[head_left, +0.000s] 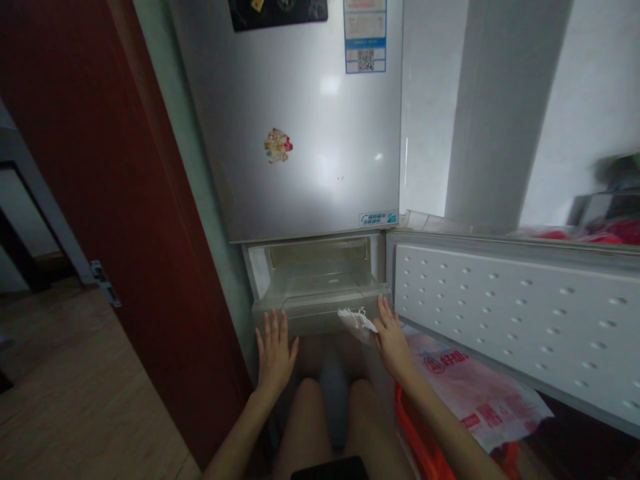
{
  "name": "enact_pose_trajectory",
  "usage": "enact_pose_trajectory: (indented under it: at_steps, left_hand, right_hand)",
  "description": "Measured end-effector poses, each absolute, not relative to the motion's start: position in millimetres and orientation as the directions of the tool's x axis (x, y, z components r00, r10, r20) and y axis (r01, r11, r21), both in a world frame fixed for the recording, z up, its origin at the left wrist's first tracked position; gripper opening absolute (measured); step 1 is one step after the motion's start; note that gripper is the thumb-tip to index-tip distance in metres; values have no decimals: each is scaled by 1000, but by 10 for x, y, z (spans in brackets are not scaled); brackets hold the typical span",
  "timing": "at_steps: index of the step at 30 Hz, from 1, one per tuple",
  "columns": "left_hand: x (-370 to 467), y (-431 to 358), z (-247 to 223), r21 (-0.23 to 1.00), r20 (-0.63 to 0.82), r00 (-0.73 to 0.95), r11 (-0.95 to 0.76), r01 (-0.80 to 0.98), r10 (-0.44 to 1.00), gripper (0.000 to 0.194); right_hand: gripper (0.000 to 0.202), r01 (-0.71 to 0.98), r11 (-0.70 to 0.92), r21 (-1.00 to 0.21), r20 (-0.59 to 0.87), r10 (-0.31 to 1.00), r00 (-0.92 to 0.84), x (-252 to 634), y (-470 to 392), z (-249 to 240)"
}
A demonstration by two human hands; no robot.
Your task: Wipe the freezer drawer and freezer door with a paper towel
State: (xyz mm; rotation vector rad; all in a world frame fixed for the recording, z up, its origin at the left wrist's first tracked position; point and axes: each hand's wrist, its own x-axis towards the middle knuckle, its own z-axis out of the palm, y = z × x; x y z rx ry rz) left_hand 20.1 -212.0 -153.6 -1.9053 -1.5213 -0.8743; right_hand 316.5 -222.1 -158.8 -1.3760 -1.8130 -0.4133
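Observation:
A silver fridge stands ahead with its lower compartment open. From that compartment a translucent drawer sticks out part way. My left hand lies against the drawer front at its left end, fingers spread and holding nothing. Near the right end of the same front, my right hand has its upper fingers resting on the drawer. A crumpled white tissue is pinched between that hand's thumb and fingers. The lower fridge door is swung out to the right, its dimpled white inner side showing.
A dark red wooden door is at the left. Under the fridge door lies a white and red plastic bag over an orange-red stool or basket. My bare knees are close below the drawer.

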Motion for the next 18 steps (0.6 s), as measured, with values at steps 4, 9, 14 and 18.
enact_pose_trajectory:
  at_steps: [4, 9, 14, 18]
  left_hand:
    - [197, -1962, -1497, -10, 768, 131, -192, 981, 627, 68]
    - [167, -1773, -1421, -10, 749, 130, -185, 983, 649, 67]
    - [164, -1595, -1379, -16, 733, 131, -175, 984, 667, 65]
    - [158, -1408, -1370, -10, 723, 129, -177, 984, 678, 68]
  right_hand:
    - [22, 919, 356, -169, 754, 647, -113, 3152, -2092, -1603]
    - [19, 934, 333, -133, 743, 657, -128, 3088, -1995, -1561]
    - [21, 941, 313, -131, 727, 675, -123, 3057, -1858, -1507]
    - [24, 942, 313, -122, 711, 690, -138, 3064, -1720, -1471]
